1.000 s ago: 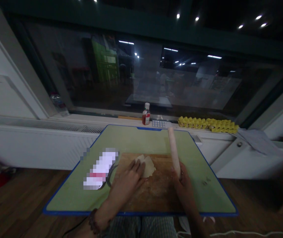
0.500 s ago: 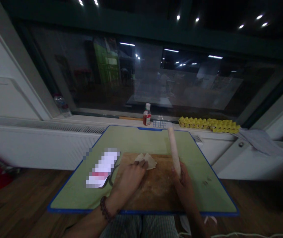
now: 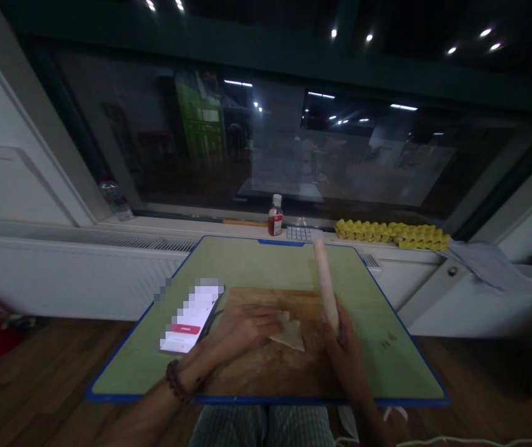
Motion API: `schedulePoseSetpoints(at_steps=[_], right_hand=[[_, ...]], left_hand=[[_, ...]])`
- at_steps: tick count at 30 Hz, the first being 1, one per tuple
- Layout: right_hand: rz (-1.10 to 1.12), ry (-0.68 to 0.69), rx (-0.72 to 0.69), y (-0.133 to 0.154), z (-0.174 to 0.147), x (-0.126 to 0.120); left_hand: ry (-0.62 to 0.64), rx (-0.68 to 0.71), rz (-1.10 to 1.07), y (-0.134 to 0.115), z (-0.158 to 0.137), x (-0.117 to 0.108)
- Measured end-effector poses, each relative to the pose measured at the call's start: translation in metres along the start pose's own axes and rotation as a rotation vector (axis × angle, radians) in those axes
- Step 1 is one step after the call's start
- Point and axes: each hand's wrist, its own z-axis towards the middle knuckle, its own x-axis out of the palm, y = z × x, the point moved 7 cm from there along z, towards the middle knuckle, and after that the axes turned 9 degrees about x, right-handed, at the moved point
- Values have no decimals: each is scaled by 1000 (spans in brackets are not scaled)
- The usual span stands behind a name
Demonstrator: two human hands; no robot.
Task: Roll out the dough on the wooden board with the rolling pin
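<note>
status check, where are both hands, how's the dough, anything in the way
Left hand over left part of dough sheet. Right hand gripping rolling pin by near end. Dough sheet on wooden board, partly hidden; phone left of board.

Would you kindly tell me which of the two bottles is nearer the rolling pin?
The red, white-capped bottle, just beyond and left of the rolling pin; the other bottle is at the far left.

The left hand (image 3: 252, 328) and right hand (image 3: 344, 344) are bare, with no sleeves visible along the forearms. A dark reddish-brown bracelet (image 3: 172, 380) of round beads circles the left wrist. The trousers (image 3: 300, 427) are checked, in muted grey-green.
</note>
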Motion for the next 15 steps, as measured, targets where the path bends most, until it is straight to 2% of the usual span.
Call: schedulePoseSetpoints(at_steps=[3, 6, 12, 15], right_hand=[[3, 6, 14, -1, 0, 0], [-5, 24, -14, -2, 1, 3], [-129, 36, -46, -4, 0, 6], [-248, 111, -74, 2, -3, 12]], left_hand=[[90, 5, -66, 6, -1, 11], [95, -16, -68, 14, -3, 13], [-43, -95, 80, 24, -24, -17], [-138, -155, 187, 25, -45, -33]])
